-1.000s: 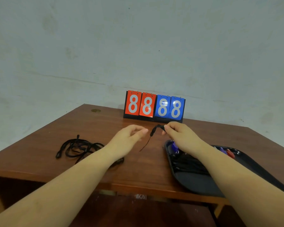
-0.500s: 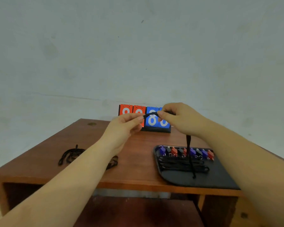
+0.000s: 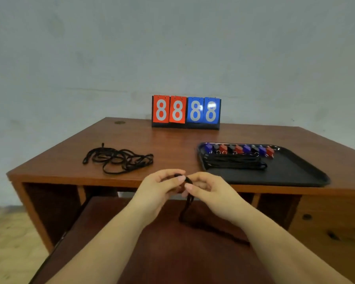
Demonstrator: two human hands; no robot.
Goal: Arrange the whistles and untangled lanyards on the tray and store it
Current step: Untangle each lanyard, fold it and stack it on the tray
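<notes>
Left hand [image 3: 159, 189] and right hand [image 3: 208, 190] both pinching one black lanyard [image 3: 188, 203] in front of the bench [image 3: 172, 144] edge, its loop hanging below, tangled lanyards [image 3: 119, 158] at bench left, black tray [image 3: 285, 175] at right holding a row of whistles [image 3: 239, 149] and straightened lanyards [image 3: 234, 162], scoreboard [image 3: 186, 111] behind

From my seat, both forearms run off the bottom edge. The left hand [image 3: 159, 188] and right hand [image 3: 206, 188] cover the top of the black lanyard [image 3: 188, 203], so I can't see how it is looped there. Its lower end blurs into shadow. The whistles [image 3: 239, 149] are too small, perhaps nine.
</notes>
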